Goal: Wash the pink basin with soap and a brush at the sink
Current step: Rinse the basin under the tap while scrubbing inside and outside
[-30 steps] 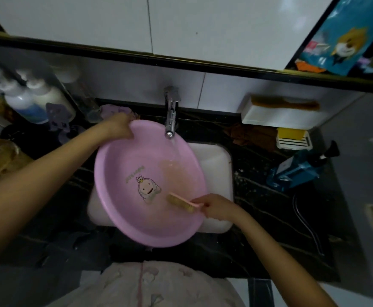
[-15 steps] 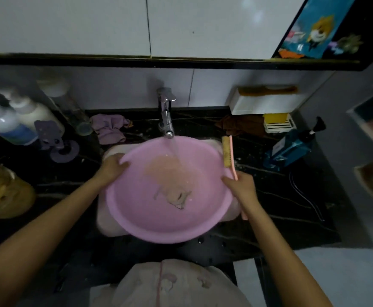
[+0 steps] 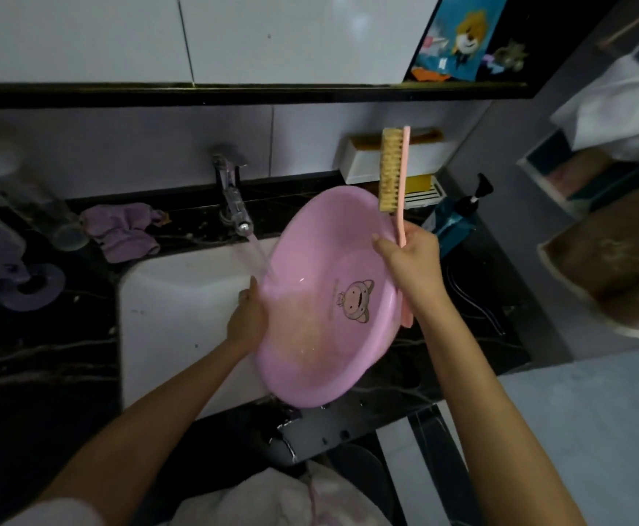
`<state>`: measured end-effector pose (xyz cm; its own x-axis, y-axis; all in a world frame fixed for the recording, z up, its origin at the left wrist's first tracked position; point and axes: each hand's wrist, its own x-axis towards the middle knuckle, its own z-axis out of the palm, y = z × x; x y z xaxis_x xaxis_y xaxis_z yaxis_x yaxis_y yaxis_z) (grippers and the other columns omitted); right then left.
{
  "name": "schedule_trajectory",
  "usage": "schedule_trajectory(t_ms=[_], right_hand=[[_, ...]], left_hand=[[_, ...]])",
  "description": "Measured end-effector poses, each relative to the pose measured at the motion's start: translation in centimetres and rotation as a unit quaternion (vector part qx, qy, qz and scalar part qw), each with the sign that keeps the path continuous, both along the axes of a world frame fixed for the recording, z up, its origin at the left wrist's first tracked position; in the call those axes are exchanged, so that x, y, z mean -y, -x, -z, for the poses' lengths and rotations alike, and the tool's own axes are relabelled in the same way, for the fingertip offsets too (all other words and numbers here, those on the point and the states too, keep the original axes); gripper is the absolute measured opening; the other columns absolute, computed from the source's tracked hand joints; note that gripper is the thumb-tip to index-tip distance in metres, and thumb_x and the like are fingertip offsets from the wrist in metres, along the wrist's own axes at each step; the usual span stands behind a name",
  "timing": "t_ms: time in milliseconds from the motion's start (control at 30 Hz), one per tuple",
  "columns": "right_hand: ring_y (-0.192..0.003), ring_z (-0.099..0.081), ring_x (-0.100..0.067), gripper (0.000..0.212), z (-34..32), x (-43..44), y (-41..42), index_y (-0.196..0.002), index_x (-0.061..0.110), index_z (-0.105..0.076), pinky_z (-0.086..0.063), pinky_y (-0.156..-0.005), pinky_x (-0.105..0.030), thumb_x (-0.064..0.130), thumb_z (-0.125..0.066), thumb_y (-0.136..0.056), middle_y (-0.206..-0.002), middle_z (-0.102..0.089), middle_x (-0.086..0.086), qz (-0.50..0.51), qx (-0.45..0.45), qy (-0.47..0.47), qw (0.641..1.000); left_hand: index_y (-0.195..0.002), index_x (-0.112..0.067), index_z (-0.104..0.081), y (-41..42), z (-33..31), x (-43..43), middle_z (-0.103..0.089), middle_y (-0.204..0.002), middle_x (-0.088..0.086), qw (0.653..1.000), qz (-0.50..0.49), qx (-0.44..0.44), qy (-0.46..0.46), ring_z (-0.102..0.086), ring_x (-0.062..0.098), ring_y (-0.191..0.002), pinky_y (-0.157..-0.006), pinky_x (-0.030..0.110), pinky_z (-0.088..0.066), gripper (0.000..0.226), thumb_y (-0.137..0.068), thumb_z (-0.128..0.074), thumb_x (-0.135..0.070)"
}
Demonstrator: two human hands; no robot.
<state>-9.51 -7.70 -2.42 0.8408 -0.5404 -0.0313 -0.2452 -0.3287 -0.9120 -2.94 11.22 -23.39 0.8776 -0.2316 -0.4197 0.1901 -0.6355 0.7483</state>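
Basin (image 3: pixel 321 309) rightward now — seemingly aslant

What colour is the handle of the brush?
Light pink, with tan bristles. The head view, the only one, shows the brush clearly, gripped by the right hand.

text: none legible | pink basin (image 3: pixel 321 260): small lettering beside cartoon print (image 3: pixel 355 301), too blurred to read

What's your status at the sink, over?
Left hand grips pink basin rim; right hand holds opposite rim plus brush. Basin tilted under running tap. Nothing in the way.
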Motion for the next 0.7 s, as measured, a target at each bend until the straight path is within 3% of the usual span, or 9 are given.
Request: schedule_trajectory(t_ms=[67,133,233,300,367,500,600,700], right_hand=[[-0.077,-0.063,-0.036,0.007,-0.5,0.2,0.2,-0.087,0.002,-0.065,-0.055,-0.072,-0.041,0.008,-0.061,-0.088,-0.082,-0.065,-0.021,0.000,0.010,0.024,1.000],[-0.077,-0.062,-0.038,0.008,-0.7,0.3,0.9,-0.087,0.004,-0.065,-0.054,-0.072,-0.042,0.009,-0.060,-0.089,-0.083,-0.064,-0.025,-0.003,0.022,0.034,0.999],[-0.066,-0.062,-0.018,0.017,-1.2,0.2,1.9,-0.081,0.023,-0.061,-0.055,-0.063,-0.027,0.009,-0.059,-0.090,-0.071,-0.062,-0.005,-0.004,0.057,0.036,0.998],[-0.056,-0.057,-0.006,0.020,-1.6,0.1,2.3,-0.081,0.025,-0.060,-0.049,-0.055,-0.017,0.006,-0.059,-0.090,-0.065,-0.058,0.005,-0.013,0.077,0.068,0.995],[-0.058,-0.059,-0.013,0.015,-2.1,-0.1,2.3,-0.096,0.017,-0.067,-0.052,-0.054,-0.024,0.006,-0.059,-0.089,-0.068,-0.061,0.005,-0.040,0.083,0.109,0.990],[-0.068,-0.065,-0.014,0.040,-2.6,-0.5,1.7,-0.127,0.023,-0.059,-0.054,-0.056,-0.037,0.015,-0.057,-0.088,-0.086,-0.070,0.007,-0.143,0.083,0.273,0.948],[-0.076,-0.066,-0.016,0.045,-3.0,-1.2,1.0,-0.131,0.027,-0.054,-0.054,-0.059,-0.038,0.017,-0.056,-0.088,-0.095,-0.072,0.004,-0.189,0.077,0.350,0.914],[-0.075,-0.064,-0.010,0.043,-3.1,-2.0,0.4,-0.129,0.023,-0.057,-0.050,-0.058,-0.026,0.014,-0.057,-0.087,-0.094,-0.071,0.011,-0.207,0.095,0.330,0.916]], left_hand=[[-0.152,-0.020,-0.002,0.2,0.4,0.9,-0.018,-0.154,0.013,0.998,0.049,0.022,-0.009,-0.037,0.033,-0.132,-0.109,0.043,-0.032,0.063,-0.099,-0.030,-0.039],[-0.151,-0.017,-0.001,0.1,0.9,1.4,-0.014,-0.156,0.014,0.998,0.061,0.030,-0.015,-0.031,0.033,-0.136,-0.109,0.041,-0.030,0.061,-0.101,-0.034,-0.025],[-0.151,-0.013,-0.001,0.0,1.2,1.8,-0.010,-0.157,0.015,0.998,0.058,0.033,-0.022,-0.022,0.032,-0.142,-0.113,0.041,-0.025,0.063,-0.100,-0.036,-0.022],[-0.151,-0.013,0.001,0.0,1.1,1.9,-0.007,-0.158,0.015,0.998,0.059,0.027,-0.016,-0.018,0.030,-0.143,-0.115,0.040,-0.022,0.064,-0.100,-0.037,-0.022],[-0.151,-0.014,0.000,0.0,1.0,1.7,-0.008,-0.158,0.014,0.997,0.067,0.034,-0.015,-0.018,0.029,-0.143,-0.116,0.041,-0.021,0.064,-0.100,-0.038,-0.022],[-0.151,-0.016,-0.008,-0.3,1.0,1.5,-0.009,-0.158,0.014,0.993,0.098,0.061,-0.039,-0.017,0.028,-0.144,-0.116,0.039,-0.019,0.060,-0.100,-0.038,-0.025],[-0.151,-0.018,-0.013,-0.5,0.7,1.3,-0.010,-0.157,0.015,0.992,0.107,0.058,-0.044,-0.022,0.029,-0.142,-0.115,0.039,-0.022,0.058,-0.100,-0.039,-0.025],[-0.151,-0.016,-0.010,-0.5,0.5,1.0,-0.011,-0.157,0.017,0.991,0.099,0.064,-0.055,-0.020,0.031,-0.142,-0.114,0.041,-0.024,0.061,-0.099,-0.040,-0.026]])
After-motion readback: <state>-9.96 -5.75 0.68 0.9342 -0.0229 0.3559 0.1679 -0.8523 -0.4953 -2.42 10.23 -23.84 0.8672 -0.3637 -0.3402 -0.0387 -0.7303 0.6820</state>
